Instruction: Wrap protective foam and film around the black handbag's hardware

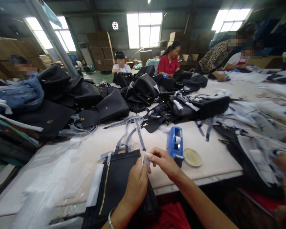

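A black bag (119, 178) with a gold zipper (104, 187) lies at the table's front edge, partly over it. Its straps (130, 133), wrapped in clear film, stretch away across the table. At the bag's upper right corner, my left hand (137, 184) is closed around a piece of white wrapping paper (146, 157). My right hand (163, 160) pinches the same paper from the other side, fingertips close to the left thumb. Whatever the paper covers is hidden. Just beyond my right hand stands a blue tape dispenser (175, 144), beside a small round dish (192, 157).
Black bags (114, 106) are heaped across the middle of the table (212, 159). Clear plastic sleeves (45, 181) lie at the left. Another person's hand (284, 163) holds a half-wrapped bag (255, 156) at the right. Several people work farther back.
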`<move>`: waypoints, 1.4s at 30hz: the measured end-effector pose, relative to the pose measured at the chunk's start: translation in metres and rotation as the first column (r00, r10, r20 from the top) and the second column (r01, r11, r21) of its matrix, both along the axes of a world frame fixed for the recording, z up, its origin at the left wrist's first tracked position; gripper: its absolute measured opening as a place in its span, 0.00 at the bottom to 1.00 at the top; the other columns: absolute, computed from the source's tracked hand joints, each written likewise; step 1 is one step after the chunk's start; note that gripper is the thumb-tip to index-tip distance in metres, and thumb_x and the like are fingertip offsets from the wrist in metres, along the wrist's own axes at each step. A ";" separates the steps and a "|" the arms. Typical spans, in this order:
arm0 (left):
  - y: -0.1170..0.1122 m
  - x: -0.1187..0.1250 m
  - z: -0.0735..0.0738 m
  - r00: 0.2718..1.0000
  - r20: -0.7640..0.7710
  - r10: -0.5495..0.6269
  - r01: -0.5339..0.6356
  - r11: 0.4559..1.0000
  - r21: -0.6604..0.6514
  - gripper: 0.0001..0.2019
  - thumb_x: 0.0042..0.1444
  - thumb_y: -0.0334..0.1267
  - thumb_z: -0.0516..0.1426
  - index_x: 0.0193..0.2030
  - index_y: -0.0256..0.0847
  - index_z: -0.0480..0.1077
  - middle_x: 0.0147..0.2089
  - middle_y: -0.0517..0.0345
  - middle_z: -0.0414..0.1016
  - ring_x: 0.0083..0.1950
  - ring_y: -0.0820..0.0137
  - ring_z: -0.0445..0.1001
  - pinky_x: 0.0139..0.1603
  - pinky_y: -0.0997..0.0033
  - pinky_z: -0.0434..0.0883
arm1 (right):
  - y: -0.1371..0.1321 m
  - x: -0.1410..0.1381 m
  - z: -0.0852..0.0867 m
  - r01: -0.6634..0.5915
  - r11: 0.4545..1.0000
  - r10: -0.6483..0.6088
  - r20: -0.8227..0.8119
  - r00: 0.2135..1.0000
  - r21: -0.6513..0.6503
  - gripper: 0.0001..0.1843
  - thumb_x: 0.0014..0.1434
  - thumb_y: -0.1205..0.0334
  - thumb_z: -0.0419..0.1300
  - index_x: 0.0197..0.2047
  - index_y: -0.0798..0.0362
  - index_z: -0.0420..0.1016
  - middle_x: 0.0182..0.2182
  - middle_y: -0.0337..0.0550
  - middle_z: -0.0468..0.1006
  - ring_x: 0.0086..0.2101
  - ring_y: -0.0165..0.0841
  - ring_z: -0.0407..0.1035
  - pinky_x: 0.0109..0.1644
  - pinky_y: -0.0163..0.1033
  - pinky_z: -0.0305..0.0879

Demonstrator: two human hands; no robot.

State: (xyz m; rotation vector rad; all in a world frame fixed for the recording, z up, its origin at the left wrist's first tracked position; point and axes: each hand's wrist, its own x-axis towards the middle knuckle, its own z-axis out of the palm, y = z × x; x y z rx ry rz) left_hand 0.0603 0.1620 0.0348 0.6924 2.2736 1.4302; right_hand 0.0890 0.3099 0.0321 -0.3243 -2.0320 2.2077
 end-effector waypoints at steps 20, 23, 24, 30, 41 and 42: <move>0.015 0.002 -0.012 0.695 -0.585 -0.419 -0.049 0.783 -0.620 0.38 0.55 0.19 0.46 0.70 0.30 0.34 0.40 0.50 0.70 0.28 0.70 0.74 0.22 0.76 0.65 | -0.006 0.018 -0.016 0.231 0.911 -0.208 0.103 0.973 -0.341 0.22 0.52 0.47 0.64 0.37 0.59 0.69 0.21 0.40 0.73 0.23 0.30 0.69 0.32 0.38 0.71; 0.016 0.004 -0.014 0.681 -0.575 -0.454 -0.047 0.756 -0.653 0.35 0.56 0.20 0.46 0.70 0.30 0.38 0.41 0.49 0.70 0.27 0.69 0.74 0.22 0.75 0.65 | -0.009 0.023 -0.017 0.243 0.943 -0.236 0.059 0.970 -0.229 0.21 0.55 0.47 0.62 0.39 0.59 0.69 0.23 0.41 0.74 0.25 0.30 0.71 0.32 0.38 0.71; 0.015 0.004 -0.014 0.679 -0.569 -0.463 -0.053 0.742 -0.668 0.34 0.57 0.21 0.45 0.70 0.30 0.39 0.41 0.49 0.70 0.27 0.69 0.75 0.22 0.75 0.65 | -0.009 0.024 -0.019 0.245 0.949 -0.241 0.043 0.970 -0.198 0.21 0.54 0.49 0.62 0.40 0.59 0.69 0.24 0.40 0.74 0.25 0.30 0.71 0.32 0.37 0.71; 0.007 -0.005 -0.016 0.865 -0.337 -0.371 0.220 0.885 -0.410 0.31 0.63 0.32 0.45 0.71 0.35 0.39 0.62 0.36 0.63 0.51 0.58 0.75 0.41 0.67 0.72 | -0.006 0.027 -0.034 0.270 0.958 -0.271 -0.002 0.962 -0.097 0.16 0.57 0.56 0.60 0.44 0.58 0.71 0.22 0.37 0.72 0.23 0.29 0.70 0.30 0.35 0.69; 0.000 -0.016 -0.010 0.890 0.438 -0.129 0.084 0.989 0.121 0.20 0.57 0.54 0.55 0.41 0.37 0.72 0.31 0.57 0.73 0.28 0.72 0.67 0.29 0.75 0.64 | 0.021 0.040 -0.015 0.415 0.859 -0.413 -0.074 0.908 0.298 0.15 0.61 0.56 0.55 0.49 0.52 0.70 0.30 0.40 0.74 0.27 0.28 0.68 0.33 0.34 0.64; -0.001 -0.016 -0.012 0.886 0.447 -0.122 0.071 0.989 0.130 0.20 0.56 0.55 0.55 0.40 0.38 0.71 0.31 0.57 0.73 0.28 0.72 0.67 0.29 0.75 0.64 | 0.037 0.044 -0.016 0.516 0.769 -0.533 -0.067 0.843 0.376 0.14 0.62 0.54 0.54 0.48 0.52 0.70 0.31 0.41 0.75 0.28 0.30 0.68 0.34 0.35 0.63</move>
